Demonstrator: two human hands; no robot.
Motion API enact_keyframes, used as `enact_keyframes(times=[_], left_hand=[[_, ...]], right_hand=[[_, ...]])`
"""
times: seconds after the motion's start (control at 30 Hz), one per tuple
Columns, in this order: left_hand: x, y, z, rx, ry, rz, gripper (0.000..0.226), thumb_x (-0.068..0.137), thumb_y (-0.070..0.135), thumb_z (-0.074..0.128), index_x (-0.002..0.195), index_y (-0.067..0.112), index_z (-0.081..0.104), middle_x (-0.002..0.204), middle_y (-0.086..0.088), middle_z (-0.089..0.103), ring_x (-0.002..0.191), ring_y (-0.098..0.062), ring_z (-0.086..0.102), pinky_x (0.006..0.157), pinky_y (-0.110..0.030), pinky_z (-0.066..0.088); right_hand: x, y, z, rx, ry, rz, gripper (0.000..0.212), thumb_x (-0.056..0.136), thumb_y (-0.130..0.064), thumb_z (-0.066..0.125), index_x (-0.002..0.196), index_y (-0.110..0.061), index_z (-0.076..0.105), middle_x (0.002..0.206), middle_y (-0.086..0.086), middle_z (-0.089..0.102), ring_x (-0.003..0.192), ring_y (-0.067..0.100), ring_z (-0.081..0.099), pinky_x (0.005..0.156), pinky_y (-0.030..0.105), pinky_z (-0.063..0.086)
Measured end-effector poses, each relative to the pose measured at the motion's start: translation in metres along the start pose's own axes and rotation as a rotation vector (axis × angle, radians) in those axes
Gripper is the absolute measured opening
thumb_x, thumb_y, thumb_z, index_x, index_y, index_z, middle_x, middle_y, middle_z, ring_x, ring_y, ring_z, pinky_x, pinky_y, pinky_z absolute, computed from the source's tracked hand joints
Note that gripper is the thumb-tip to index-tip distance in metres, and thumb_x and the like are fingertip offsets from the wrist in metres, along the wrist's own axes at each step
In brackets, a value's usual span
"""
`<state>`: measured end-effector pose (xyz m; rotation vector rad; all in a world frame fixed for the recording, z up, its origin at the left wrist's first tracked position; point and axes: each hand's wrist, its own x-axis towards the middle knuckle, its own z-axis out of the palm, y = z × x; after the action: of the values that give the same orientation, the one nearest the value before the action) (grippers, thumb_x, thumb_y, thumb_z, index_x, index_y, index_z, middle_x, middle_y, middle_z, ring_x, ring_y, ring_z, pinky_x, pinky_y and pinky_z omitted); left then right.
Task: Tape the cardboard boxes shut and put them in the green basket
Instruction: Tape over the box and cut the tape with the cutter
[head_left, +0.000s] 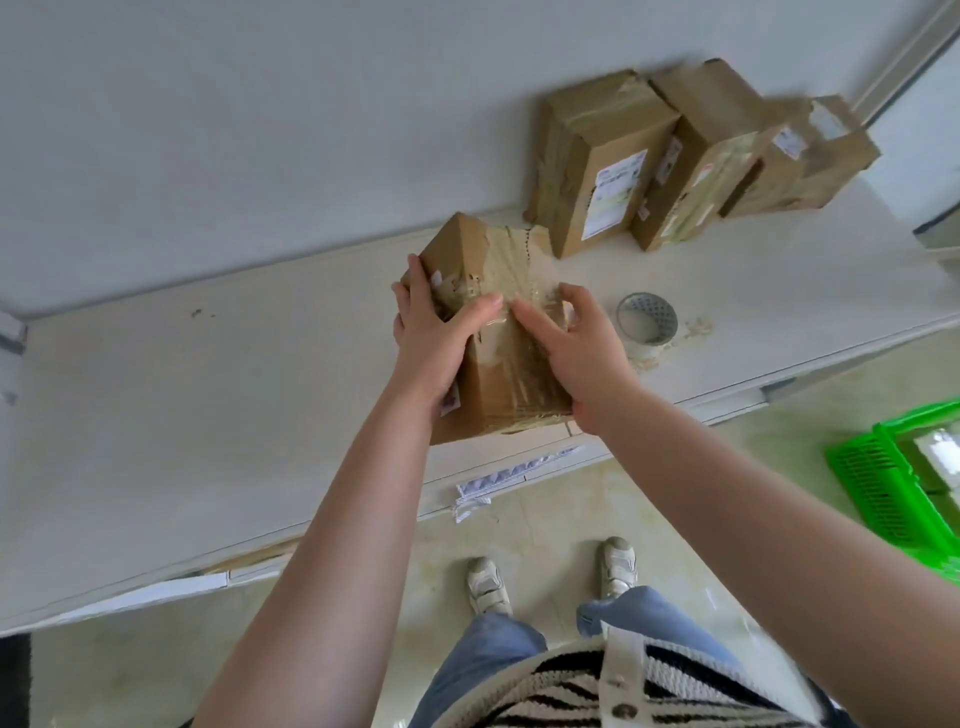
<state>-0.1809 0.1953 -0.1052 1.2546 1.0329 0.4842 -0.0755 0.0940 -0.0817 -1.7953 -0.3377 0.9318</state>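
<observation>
On the white table (208, 415) by a plain white wall (260, 130), a cardboard box (498, 322) stands near the front edge. Left hand (431, 338) and right hand (576, 343) hold its two sides, thumbs on the shiny tape. Just beside it sits a tape roll (647, 325). Three more boxes (691, 156) lean by the wall. Down on the pale floor (571, 504), at the right, is the green basket (893, 493).

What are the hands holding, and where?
Both hands grip one cardboard box: the left hand wraps its left side, the right hand its right side.
</observation>
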Motion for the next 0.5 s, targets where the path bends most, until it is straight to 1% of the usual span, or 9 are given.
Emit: enact_keyframes(times=[0.07,0.13,0.23,0.27,0.33,0.37,0.4,0.43,0.5], left_hand=[[0.0,0.004,0.025,-0.017,-0.041,0.008,0.121,0.053,0.062,0.074,0.153,0.046,0.008,0.161,0.011,0.019,0.144,-0.021,0.03,0.112,-0.053,0.034],[-0.001,0.008,0.051,-0.037,-0.095,0.026,0.114,0.055,0.058,0.076,0.152,0.046,0.017,0.158,0.006,0.029,0.141,-0.023,0.037,0.112,-0.052,0.035],[-0.002,0.016,0.099,-0.06,-0.209,0.046,0.1,0.06,0.049,0.078,0.148,0.038,0.032,0.148,-0.002,0.044,0.132,-0.026,0.05,0.107,-0.052,0.042],[-0.003,0.019,0.118,-0.064,-0.251,0.037,0.096,0.062,0.047,0.078,0.147,0.034,0.035,0.145,-0.004,0.048,0.128,-0.027,0.053,0.104,-0.052,0.044],[-0.009,0.025,0.161,-0.068,-0.32,0.003,0.086,0.066,0.041,0.077,0.142,0.026,0.042,0.136,-0.006,0.058,0.119,-0.028,0.06,0.1,-0.055,0.048],[-0.012,0.026,0.184,-0.085,-0.354,-0.019,0.077,0.068,0.037,0.076,0.138,0.022,0.047,0.129,-0.008,0.063,0.114,-0.028,0.064,0.097,-0.057,0.05],[-0.015,0.028,0.208,-0.108,-0.387,-0.036,0.068,0.07,0.033,0.074,0.132,0.018,0.051,0.123,-0.011,0.066,0.108,-0.03,0.067,0.095,-0.058,0.05],[-0.017,0.029,0.233,-0.124,-0.427,-0.049,0.064,0.071,0.03,0.073,0.13,0.015,0.053,0.12,-0.014,0.068,0.106,-0.032,0.067,0.094,-0.059,0.051],[-0.022,0.028,0.279,-0.167,-0.536,-0.103,0.066,0.072,0.03,0.072,0.132,0.01,0.051,0.123,-0.02,0.064,0.111,-0.038,0.064,0.094,-0.057,0.051]], right_hand=[[0.0,0.001,-0.026,0.065,0.022,0.013,0.058,0.082,-0.048,0.073,0.131,-0.031,0.048,0.113,0.005,0.066,0.095,0.022,0.069,0.08,0.045,0.06],[0.0,0.004,-0.059,0.12,0.029,0.04,0.058,0.082,-0.047,0.074,0.132,-0.029,0.05,0.11,0.004,0.069,0.093,0.021,0.071,0.081,0.045,0.06],[-0.003,0.013,-0.114,0.205,0.037,0.076,0.059,0.079,-0.046,0.075,0.13,-0.022,0.057,0.113,0.002,0.07,0.099,0.019,0.07,0.089,0.041,0.057],[-0.004,0.017,-0.134,0.241,0.042,0.08,0.056,0.08,-0.045,0.074,0.128,-0.02,0.059,0.114,0.003,0.071,0.099,0.02,0.07,0.089,0.039,0.056],[-0.006,0.025,-0.174,0.323,0.064,0.085,0.041,0.083,-0.04,0.072,0.118,-0.02,0.065,0.109,0.006,0.073,0.093,0.019,0.072,0.08,0.035,0.059],[-0.006,0.029,-0.195,0.356,0.081,0.097,0.038,0.084,-0.039,0.072,0.116,-0.02,0.065,0.106,0.006,0.074,0.09,0.02,0.072,0.075,0.033,0.059],[-0.006,0.033,-0.217,0.385,0.097,0.114,0.038,0.085,-0.039,0.072,0.117,-0.019,0.064,0.105,0.006,0.074,0.089,0.021,0.073,0.073,0.034,0.059],[-0.005,0.037,-0.239,0.413,0.104,0.133,0.042,0.084,-0.039,0.073,0.119,-0.019,0.062,0.106,0.007,0.074,0.09,0.023,0.073,0.073,0.036,0.059],[-0.002,0.045,-0.285,0.471,0.105,0.161,0.049,0.082,-0.045,0.073,0.122,-0.02,0.06,0.114,0.006,0.072,0.097,0.023,0.072,0.079,0.038,0.058]])
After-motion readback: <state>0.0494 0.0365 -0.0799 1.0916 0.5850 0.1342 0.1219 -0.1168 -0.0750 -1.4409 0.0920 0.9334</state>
